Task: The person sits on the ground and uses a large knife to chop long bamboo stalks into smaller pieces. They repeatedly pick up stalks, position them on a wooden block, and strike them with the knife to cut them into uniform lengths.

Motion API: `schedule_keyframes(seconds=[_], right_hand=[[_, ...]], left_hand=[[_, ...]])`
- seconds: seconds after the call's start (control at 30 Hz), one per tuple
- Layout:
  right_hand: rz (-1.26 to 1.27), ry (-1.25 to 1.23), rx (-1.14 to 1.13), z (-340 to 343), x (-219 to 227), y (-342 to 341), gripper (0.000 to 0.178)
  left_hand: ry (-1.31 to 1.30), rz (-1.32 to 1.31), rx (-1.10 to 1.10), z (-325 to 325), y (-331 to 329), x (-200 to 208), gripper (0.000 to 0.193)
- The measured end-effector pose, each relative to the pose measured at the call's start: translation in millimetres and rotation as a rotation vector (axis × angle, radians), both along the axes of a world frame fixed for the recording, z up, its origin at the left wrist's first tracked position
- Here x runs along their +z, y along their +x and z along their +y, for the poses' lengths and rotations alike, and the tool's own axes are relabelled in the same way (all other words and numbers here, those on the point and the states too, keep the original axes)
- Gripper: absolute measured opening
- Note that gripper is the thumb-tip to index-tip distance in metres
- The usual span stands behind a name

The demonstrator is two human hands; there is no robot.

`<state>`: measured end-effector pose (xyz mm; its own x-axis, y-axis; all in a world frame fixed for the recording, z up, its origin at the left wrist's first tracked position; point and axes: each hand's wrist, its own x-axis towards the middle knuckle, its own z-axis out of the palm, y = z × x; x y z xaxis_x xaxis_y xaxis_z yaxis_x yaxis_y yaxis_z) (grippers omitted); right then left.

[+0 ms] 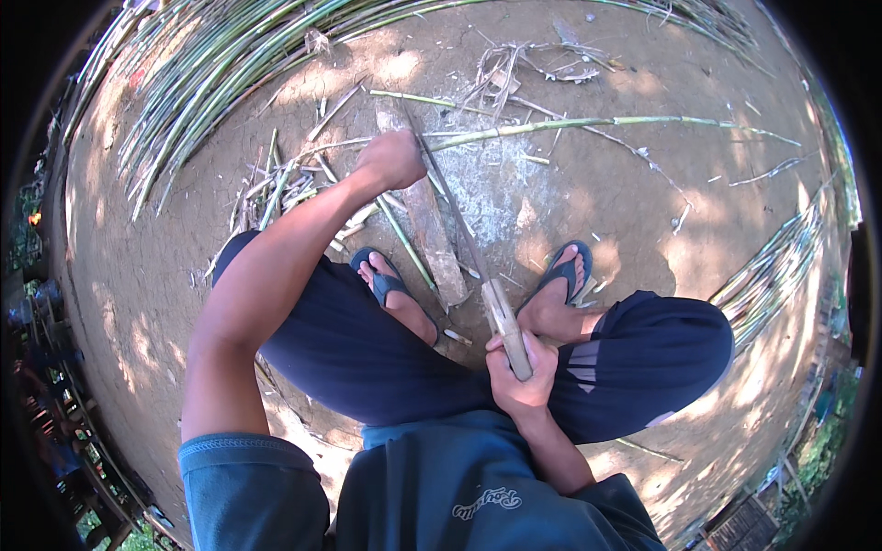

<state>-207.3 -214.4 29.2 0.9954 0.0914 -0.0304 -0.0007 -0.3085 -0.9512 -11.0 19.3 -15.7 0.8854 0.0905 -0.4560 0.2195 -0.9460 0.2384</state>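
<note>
My left hand (395,158) is closed in a fist around a long green jointed cane stalk (570,123), which stretches away to the right. Low between my knees, my right hand (522,370) grips the wooden handle (502,318) of a long, narrow-bladed tool. Its dark blade (454,203) slants up and left, the far end lying beside my left fist and across the stalk. Whether the edge has saw teeth cannot be made out. Under the blade and fist lies a worn wooden plank (428,230) on the ground. My left fingertips are mostly hidden.
A big heap of green stalks (216,87) covers the far left, and another bundle (776,266) lies at the right. Short cut pieces (285,188) are scattered left of the plank. Dry twigs (505,73) lie beyond it. My sandalled feet (390,285) flank the plank.
</note>
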Motion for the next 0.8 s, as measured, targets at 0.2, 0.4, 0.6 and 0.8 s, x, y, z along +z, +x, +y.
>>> schedule_keyframes(seconds=[0.2,0.4,0.6,0.8], right_hand=[[0.083,0.005,-0.008,6.0,-1.2,11.2,0.004],[-0.038,-0.016,0.006,2.1,1.4,2.5,0.005],[0.122,-0.041,0.01,1.6,1.8,2.7,0.005],[-0.022,0.021,-0.007,-0.9,2.9,1.1,0.004]], left_hand=[[0.005,0.008,-0.008,-1.2,-2.3,1.3,0.035],[0.025,-0.021,0.001,3.3,0.9,0.3,0.033],[-0.016,-0.005,-0.017,3.2,0.7,-1.7,0.035],[-0.031,0.008,-0.04,-2.6,-3.1,1.7,0.035]])
